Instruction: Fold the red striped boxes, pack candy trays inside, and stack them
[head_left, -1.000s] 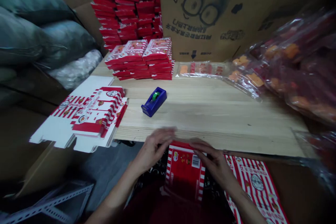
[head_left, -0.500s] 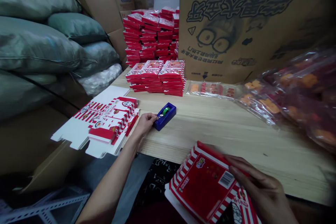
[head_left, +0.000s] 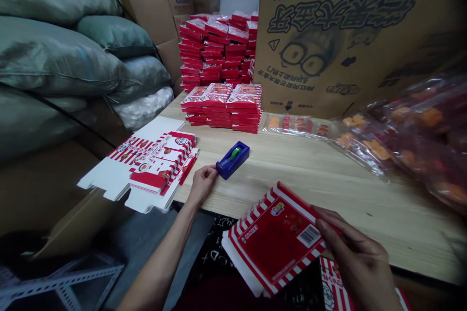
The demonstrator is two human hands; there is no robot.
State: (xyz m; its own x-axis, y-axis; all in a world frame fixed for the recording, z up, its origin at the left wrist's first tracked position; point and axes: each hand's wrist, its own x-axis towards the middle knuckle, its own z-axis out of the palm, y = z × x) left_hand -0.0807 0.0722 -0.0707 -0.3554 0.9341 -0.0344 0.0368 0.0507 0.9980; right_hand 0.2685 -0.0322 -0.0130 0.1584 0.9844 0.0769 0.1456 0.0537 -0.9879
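My left hand is closed in a pinch at the near end of a blue tape dispenser. Its fingertips grip the end of the clear tape, which hardly shows. A green roll sits inside the dispenser. My right hand holds a red-and-white striped box by its right edge, thumb on top, over the table's front edge. The box is tilted with its barcode side up, and a white flap sticks out at its lower left. Below it, partly hidden by my right hand, is another striped printed piece.
Flat printed cartons lie at the table's left. Stacked red boxes stand behind the dispenser, with a taller pile farther back. A large cardboard box rises behind. Plastic packs of orange pieces lie right; sacks fill the left.
My left fingers have drawn back from the dispenser's roll to just beyond its near end. My right hand has shifted the box slightly left and up, uncovering more of the striped piece below.
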